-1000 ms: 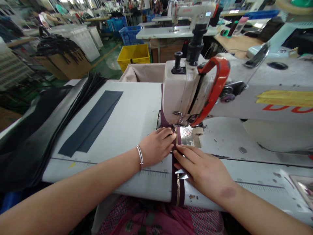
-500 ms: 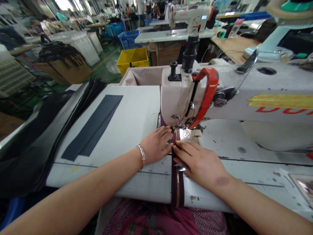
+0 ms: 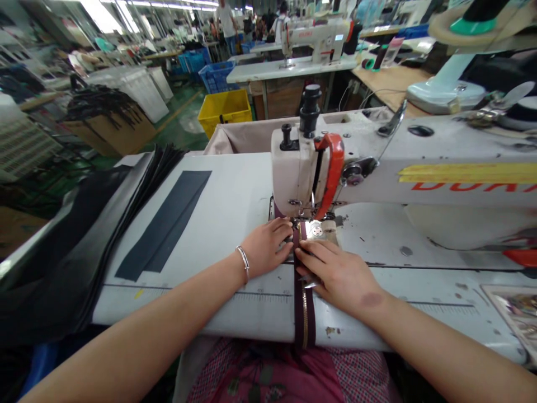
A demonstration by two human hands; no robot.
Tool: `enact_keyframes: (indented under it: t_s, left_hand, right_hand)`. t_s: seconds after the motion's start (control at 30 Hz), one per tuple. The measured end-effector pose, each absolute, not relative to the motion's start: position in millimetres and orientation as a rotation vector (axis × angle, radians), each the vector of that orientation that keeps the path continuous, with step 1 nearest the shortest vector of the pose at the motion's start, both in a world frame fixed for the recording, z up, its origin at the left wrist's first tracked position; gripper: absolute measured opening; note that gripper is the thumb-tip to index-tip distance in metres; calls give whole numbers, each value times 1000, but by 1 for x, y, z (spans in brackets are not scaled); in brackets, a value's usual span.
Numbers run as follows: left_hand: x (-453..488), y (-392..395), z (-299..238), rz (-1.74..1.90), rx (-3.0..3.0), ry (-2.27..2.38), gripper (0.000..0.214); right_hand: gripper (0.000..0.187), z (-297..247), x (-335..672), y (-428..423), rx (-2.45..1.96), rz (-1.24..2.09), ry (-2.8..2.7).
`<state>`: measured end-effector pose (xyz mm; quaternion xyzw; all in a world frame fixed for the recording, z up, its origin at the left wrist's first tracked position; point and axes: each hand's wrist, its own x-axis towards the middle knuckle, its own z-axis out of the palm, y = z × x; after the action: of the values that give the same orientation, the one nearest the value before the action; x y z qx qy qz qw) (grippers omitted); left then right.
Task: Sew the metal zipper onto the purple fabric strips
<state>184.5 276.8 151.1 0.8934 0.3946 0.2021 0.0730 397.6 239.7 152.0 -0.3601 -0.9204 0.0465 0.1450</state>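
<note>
The setting is a garment workshop with rows of machines, blue and yellow crates point(image 3: 224, 107) and a white bench point(image 3: 235, 190) in front of the person. A sewing machine point(image 3: 306, 168) stands toward the bench's right side; dark fabric strips point(image 3: 168, 221) lie near its left edge.

The zipper tape point(image 3: 304, 305) runs from the bench's near edge, where it hangs over, straight up to the needle area. It is a narrow dark maroon band with a gold tooth line down its centre.

The left hand point(image 3: 268, 249) lies flat, fingers extended, pressing the tape's left side. The right hand point(image 3: 338, 274) presses the right side, fingers flat; neither hand is closed around anything.

Risk: both sets of fingertips sit just beside the presser foot point(image 3: 302, 219). Uneven pressure could skew the tape; fingers drawn forward with it could meet the needle.
</note>
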Motion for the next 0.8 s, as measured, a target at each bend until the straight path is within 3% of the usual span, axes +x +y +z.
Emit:
enact_keyframes:
  t_s: [0.3, 0.47, 0.67, 0.8]
  left_hand:
    - [175, 350, 147, 456, 2741, 1308, 29]
    - [171, 317, 158, 393, 2816, 1435, 26]
    - [153, 273, 161, 214, 2751, 1629, 43]
    - [161, 273, 157, 212, 2751, 1511, 46]
  right_hand:
    - [41, 155, 396, 236, -1060, 111, -2629]
    - [38, 165, 416, 225, -1116, 16, -2735]
    - [45, 163, 439, 231, -1238, -99, -2762]
    - [31, 172, 431, 232, -1194, 5, -2665]
